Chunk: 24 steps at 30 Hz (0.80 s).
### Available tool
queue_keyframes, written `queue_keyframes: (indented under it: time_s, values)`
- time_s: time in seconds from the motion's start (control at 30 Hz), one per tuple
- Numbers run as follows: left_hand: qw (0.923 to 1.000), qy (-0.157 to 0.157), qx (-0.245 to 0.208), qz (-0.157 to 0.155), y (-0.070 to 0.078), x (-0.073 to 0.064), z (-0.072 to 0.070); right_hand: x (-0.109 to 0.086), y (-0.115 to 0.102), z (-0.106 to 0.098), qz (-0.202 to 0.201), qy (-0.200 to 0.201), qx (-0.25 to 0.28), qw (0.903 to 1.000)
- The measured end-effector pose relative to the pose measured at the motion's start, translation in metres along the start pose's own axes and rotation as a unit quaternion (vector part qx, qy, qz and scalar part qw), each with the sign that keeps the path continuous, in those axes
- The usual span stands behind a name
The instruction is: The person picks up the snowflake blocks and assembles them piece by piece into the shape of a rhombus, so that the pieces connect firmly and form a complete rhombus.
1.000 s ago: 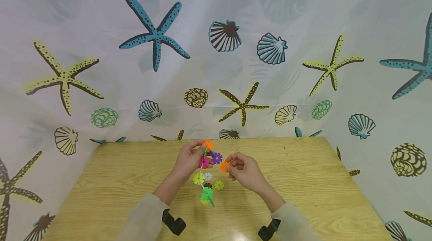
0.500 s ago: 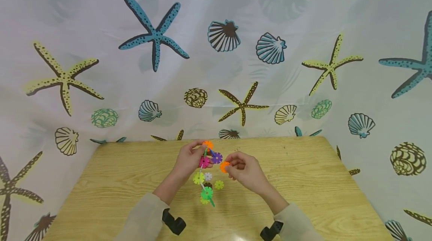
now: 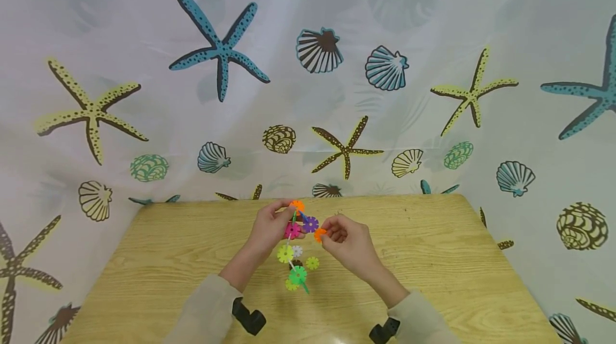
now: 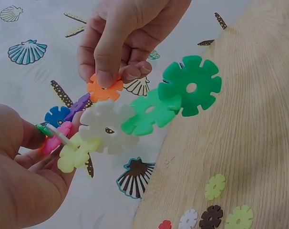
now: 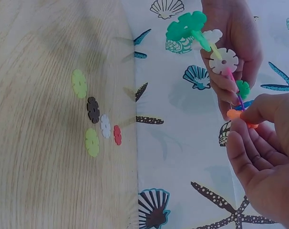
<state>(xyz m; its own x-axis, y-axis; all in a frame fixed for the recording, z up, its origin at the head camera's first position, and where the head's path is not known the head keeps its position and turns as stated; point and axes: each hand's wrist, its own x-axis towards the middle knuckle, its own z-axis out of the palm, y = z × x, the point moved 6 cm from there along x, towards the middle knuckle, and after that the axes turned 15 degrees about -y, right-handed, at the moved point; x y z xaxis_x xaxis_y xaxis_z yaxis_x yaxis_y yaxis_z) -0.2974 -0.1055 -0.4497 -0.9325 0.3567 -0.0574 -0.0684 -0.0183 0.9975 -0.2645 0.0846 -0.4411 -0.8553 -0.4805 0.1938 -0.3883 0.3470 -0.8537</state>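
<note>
My left hand (image 3: 267,229) holds up a chain of slotted, flower-shaped plastic discs above the table, its thumb and fingers pinching the far end. That chain runs from an orange disc at the top through blue, a purple disc (image 3: 307,228), pink, yellow and white to a green disc (image 4: 204,81) that hangs at the near end. Between thumb and fingertips, my right hand (image 3: 353,247) pinches a separate-looking orange disc (image 4: 105,94) at the purple disc's edge. The two discs meet in the right wrist view, though whether their slots interlock is hidden by the fingers.
Below the chain, several loose discs lie on the wooden table (image 3: 192,280): two yellow, including one yellow disc (image 5: 79,78), a brown disc (image 5: 93,116), a white disc (image 5: 105,132) and a red disc (image 5: 117,139). A patterned cloth (image 3: 289,103) hangs behind the table.
The right hand has tilted and shifted slightly upward with the orange disc, towards the purple one. The chain's lower end has swung a little to the right.
</note>
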Motion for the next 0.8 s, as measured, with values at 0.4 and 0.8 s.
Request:
queue_keyframes:
  time_s: [0.4, 0.8]
  values:
    - [1.0000, -0.005, 0.002, -0.005, -0.002, -0.001, 0.003, 0.001, -0.008, 0.001, -0.057, 0.035, -0.075, 0.9950]
    - [0.9989, -0.036, 0.004, -0.030, -0.002, -0.003, 0.010, 0.001, -0.009, 0.000, -0.084, 0.053, -0.081, 0.9917]
